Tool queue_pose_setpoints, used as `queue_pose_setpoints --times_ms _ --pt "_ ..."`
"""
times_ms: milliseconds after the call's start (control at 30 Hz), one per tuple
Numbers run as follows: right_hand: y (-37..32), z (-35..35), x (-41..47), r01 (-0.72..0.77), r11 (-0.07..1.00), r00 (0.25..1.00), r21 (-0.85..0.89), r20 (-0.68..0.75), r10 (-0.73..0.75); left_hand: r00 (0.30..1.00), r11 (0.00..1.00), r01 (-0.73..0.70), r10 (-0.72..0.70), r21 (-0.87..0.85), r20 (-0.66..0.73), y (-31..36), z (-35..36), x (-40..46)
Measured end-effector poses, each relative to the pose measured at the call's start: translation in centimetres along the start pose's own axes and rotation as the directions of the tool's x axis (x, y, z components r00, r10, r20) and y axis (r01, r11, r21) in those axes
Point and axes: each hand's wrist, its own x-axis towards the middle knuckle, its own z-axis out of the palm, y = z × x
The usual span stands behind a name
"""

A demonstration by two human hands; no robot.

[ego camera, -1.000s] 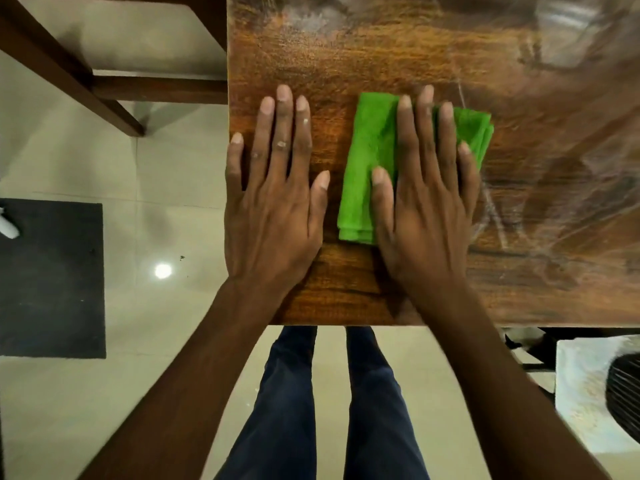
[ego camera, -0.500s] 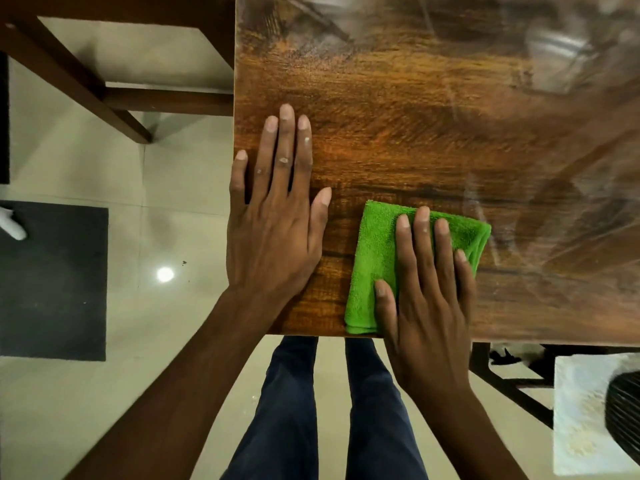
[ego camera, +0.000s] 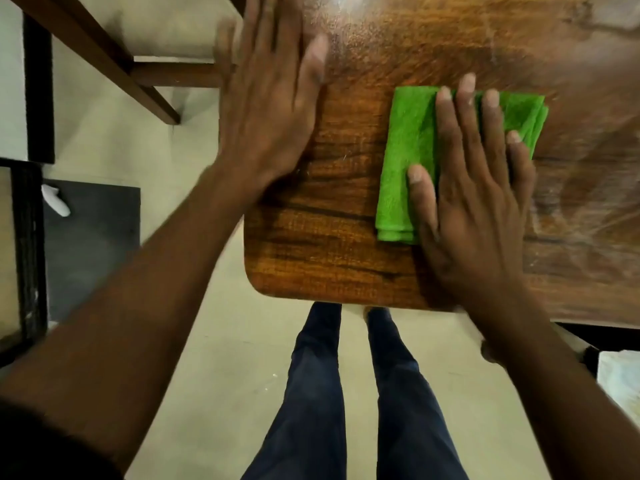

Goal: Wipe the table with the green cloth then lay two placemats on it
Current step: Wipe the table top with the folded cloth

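Note:
A folded green cloth [ego camera: 405,161] lies flat on the glossy brown wooden table [ego camera: 329,244], near its front left corner. My right hand [ego camera: 474,209] presses down on the cloth's right half, fingers spread and flat. My left hand [ego camera: 266,98] rests palm down on the table's left edge, fingers apart, holding nothing; it is blurred. No placemats are in view.
The table's rounded corner [ego camera: 256,289] is just left of my legs [ego camera: 349,393]. A dark wooden frame [ego camera: 149,74] stands to the left over the pale tiled floor. A dark mat [ego camera: 93,244] lies at far left, a pale patterned object [ego camera: 620,379] at lower right.
My right hand pulled the cloth toward the table's front edge, then pushed it away again. The left hand stayed flat on the table edge while the view shifted.

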Motion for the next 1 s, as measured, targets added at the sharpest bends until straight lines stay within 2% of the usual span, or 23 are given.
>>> queue_pose_setpoints --times_ms 133,267,333,500,700,767,833,900,1000 --pt "0.8 -0.2 1.4 0.026 0.999 1.0 -0.032 -0.006 -0.027 0.983 0.954 0.158 -0.176 -0.256 -0.052 -1.1 -1.3 1.5" --pt "0.9 -0.3 -0.8 0.018 0.999 1.0 -0.03 0.016 -0.017 0.993 0.993 -0.01 -0.005 -0.121 -0.119 3.0 -0.5 -0.2" --pt "1.2 -0.4 -2.6 0.007 1.0 1.0 -0.016 0.031 -0.006 0.995 0.997 -0.021 0.013 -0.081 -0.096 4.1 0.3 -1.6" --pt "2.3 -0.4 -7.0 0.011 1.0 0.998 0.018 0.064 -0.012 0.993 0.988 0.094 -0.084 0.123 -0.087 1.6 0.7 -4.2" --pt "2.5 -0.2 -7.0 0.006 1.0 0.998 0.024 0.066 -0.007 0.924 0.933 0.359 -0.351 0.028 -0.155 -0.8 0.2 -5.3" --pt "2.6 -0.1 -6.9 0.005 1.0 0.998 0.021 0.067 -0.007 0.947 0.951 0.3 -0.288 0.076 -0.144 0.6 0.2 -5.1" --pt "2.5 -0.1 -6.7 -0.001 1.0 0.999 0.013 0.051 0.0 0.992 0.983 0.118 -0.111 0.142 -0.058 3.1 0.7 -4.5" --pt "2.9 0.0 -5.5 -0.009 1.0 1.0 0.003 0.017 0.009 0.999 0.981 -0.045 0.039 0.189 0.033 5.8 1.8 -3.4" --pt "4.4 -0.2 -1.9 -0.023 1.0 0.999 -0.007 -0.045 0.022 0.995 0.974 -0.093 0.086 0.207 0.043 7.1 2.6 -1.1"
